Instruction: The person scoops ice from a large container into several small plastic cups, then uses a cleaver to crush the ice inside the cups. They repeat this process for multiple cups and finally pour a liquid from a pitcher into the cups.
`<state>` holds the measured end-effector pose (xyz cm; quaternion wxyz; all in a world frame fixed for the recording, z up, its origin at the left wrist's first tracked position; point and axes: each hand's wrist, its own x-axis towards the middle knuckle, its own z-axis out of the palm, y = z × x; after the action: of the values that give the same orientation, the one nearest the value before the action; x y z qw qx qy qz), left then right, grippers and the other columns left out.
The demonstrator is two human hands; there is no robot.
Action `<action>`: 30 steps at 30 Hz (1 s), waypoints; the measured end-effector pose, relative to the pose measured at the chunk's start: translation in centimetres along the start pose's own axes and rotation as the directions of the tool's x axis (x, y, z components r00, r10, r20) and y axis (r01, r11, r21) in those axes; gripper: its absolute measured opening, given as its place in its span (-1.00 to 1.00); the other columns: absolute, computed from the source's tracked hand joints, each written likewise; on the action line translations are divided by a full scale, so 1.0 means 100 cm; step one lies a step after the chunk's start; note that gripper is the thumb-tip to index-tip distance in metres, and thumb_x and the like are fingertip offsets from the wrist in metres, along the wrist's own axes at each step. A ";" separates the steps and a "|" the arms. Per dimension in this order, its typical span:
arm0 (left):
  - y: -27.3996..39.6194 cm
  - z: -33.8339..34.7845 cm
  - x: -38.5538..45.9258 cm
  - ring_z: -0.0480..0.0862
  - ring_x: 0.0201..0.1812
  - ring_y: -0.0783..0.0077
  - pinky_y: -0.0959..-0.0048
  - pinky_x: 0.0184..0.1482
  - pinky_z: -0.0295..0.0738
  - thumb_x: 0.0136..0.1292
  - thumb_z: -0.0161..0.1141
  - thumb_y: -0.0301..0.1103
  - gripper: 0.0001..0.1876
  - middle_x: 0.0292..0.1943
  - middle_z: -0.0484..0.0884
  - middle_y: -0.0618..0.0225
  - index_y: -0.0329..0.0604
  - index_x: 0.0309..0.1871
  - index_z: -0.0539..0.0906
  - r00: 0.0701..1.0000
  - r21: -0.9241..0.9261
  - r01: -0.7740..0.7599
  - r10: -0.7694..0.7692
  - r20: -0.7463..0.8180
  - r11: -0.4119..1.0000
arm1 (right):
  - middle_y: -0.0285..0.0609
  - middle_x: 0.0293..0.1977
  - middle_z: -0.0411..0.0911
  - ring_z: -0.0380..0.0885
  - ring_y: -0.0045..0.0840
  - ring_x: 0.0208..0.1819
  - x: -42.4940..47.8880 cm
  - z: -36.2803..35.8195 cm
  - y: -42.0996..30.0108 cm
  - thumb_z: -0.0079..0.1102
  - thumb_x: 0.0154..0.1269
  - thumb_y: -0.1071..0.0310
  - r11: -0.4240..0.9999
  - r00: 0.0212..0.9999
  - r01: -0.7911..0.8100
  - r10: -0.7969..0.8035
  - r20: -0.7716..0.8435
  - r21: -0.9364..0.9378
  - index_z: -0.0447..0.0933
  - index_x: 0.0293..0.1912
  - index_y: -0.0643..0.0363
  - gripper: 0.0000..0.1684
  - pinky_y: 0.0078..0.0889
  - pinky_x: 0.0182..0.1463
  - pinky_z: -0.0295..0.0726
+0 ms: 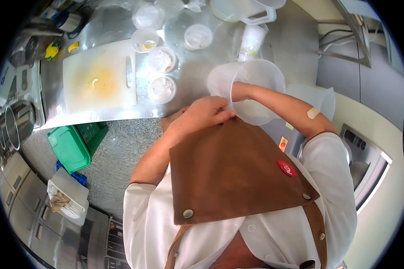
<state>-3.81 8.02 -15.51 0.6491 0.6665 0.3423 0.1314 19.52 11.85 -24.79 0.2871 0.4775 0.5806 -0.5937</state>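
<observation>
A large translucent plastic container (219,78) lies tilted on the steel worktop, its round mouth facing right. My right hand (241,91) reaches inside through the mouth; its fingers are blurred by the wall, so what they touch is hidden. Against the near side of the rim, my left hand (210,110) grips the container with bent fingers, just above the brown apron (235,168). Left of it stand clear plastic cups filled with what looks like ice, one cup (162,89) nearest and another (198,37) farther back. A cup (145,40) holds a yellow piece.
A stained white cutting board (99,97) lies at the left, with yellow lemon pieces (73,46) behind it. A measuring jug (271,15) and a plastic-wrapped stack (252,42) stand at the back. Below the worktop are a green bin (69,148) and a white bin (70,188).
</observation>
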 end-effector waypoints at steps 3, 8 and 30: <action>-0.004 0.002 -0.002 0.64 -0.24 0.11 0.20 -0.15 0.49 0.39 0.30 -0.11 -0.66 -0.30 0.65 0.05 -0.28 -0.21 0.64 0.999 -0.038 -0.014 0.013 -0.035 0.999 | -0.16 0.17 0.61 0.58 -0.16 0.17 -0.041 -0.012 -0.057 0.34 0.19 -0.07 0.923 0.985 -0.167 0.170 0.022 0.348 0.44 0.37 -0.08 -0.23 0.20 0.08 0.61; -0.012 0.011 -0.002 0.67 -0.19 0.05 0.17 -0.10 0.52 0.37 0.33 -0.11 -0.66 -0.26 0.67 0.04 -0.27 -0.19 0.66 0.997 -0.007 -0.036 0.035 -0.061 0.999 | -0.26 -0.01 0.62 0.59 -0.38 -0.04 -0.061 -0.025 -0.075 0.32 0.20 -0.05 0.892 0.970 -0.242 0.229 0.079 0.383 0.54 0.19 -0.06 -0.40 -0.08 -0.15 0.63; -0.137 -0.177 0.010 0.75 -0.31 0.41 0.38 -0.14 0.60 0.40 0.29 -0.12 -0.62 -0.31 0.75 0.23 -0.33 -0.04 0.65 0.450 -0.088 0.379 -0.267 -0.852 0.921 | -0.02 0.00 0.56 0.61 -0.52 -0.31 -0.192 -0.046 -0.053 0.32 0.25 0.38 0.504 0.893 0.418 -0.074 -0.445 0.756 0.42 0.11 0.05 -0.55 -0.44 -0.54 0.53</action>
<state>-17.92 21.30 -26.70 0.3707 0.4744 0.7422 0.2942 23.11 13.02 -4.67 -0.1752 0.5645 0.3306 -0.7358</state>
